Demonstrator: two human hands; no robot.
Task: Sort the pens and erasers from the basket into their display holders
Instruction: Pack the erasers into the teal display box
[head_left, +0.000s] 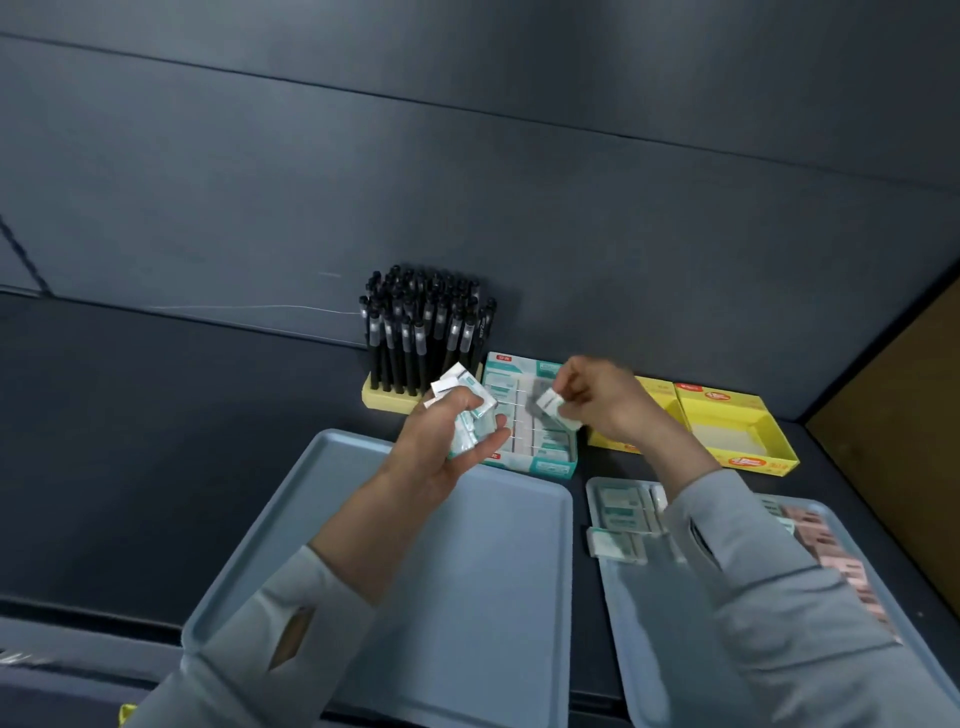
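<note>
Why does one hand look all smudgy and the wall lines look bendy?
In the head view, the right hand looks motion-blurred, likely from moving fast; the pens look sharp; also in the head view, the wide-angle lens curves the wall lines.

Black pens (423, 332) stand upright in a yellow holder (385, 401); wrapped erasers (543, 435) seemingly line the teal box (551, 467).

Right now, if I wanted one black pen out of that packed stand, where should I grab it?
Probably the capped top of a front-row pen, pinched from above on the near side. The pens stand upright, tightly packed in the yellow holder, so neighbours block the sides and the lower ends sit in the holder; only the tops are free.
</note>
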